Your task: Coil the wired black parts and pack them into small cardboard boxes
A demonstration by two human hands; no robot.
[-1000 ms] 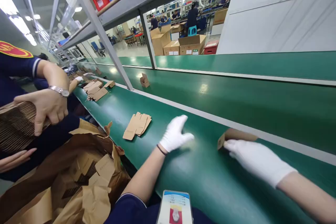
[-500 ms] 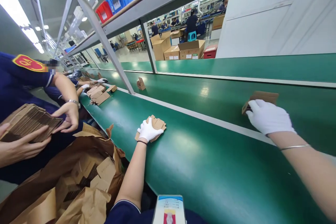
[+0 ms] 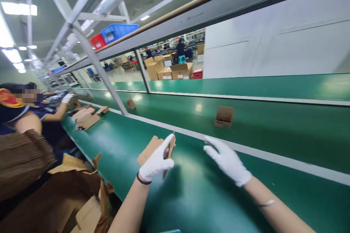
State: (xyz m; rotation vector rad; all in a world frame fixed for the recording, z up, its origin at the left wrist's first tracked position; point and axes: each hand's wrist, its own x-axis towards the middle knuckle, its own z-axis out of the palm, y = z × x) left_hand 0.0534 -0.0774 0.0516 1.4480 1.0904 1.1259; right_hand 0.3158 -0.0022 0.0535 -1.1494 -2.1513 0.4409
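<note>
My left hand (image 3: pixel 156 160), in a white glove, grips a flat cardboard piece (image 3: pixel 170 153) raised on edge above the near green surface. Behind that hand, another piece of cardboard (image 3: pixel 150 150) shows at its left. My right hand (image 3: pixel 226 160), also gloved in white, is held apart with fingers spread and nothing in it. Beyond it, on the far green strip, stands an open cardboard box (image 3: pixel 224 117). A smaller folded box (image 3: pixel 131 103) sits farther left on the same strip.
Flat cardboard pieces (image 3: pixel 86 116) lie piled at the left. A brown paper-lined container (image 3: pixel 79 185) stands at lower left, beside a person holding a cardboard stack (image 3: pixel 24 153). A white divider (image 3: pixel 257 153) and a slanted metal post (image 3: pixel 100 69) cross the work surface.
My left hand has lifted a cardboard piece off the surface. My right hand has let go of the box and moved left and nearer. The view has shifted, and the neighbouring person's stack sits farther left.
</note>
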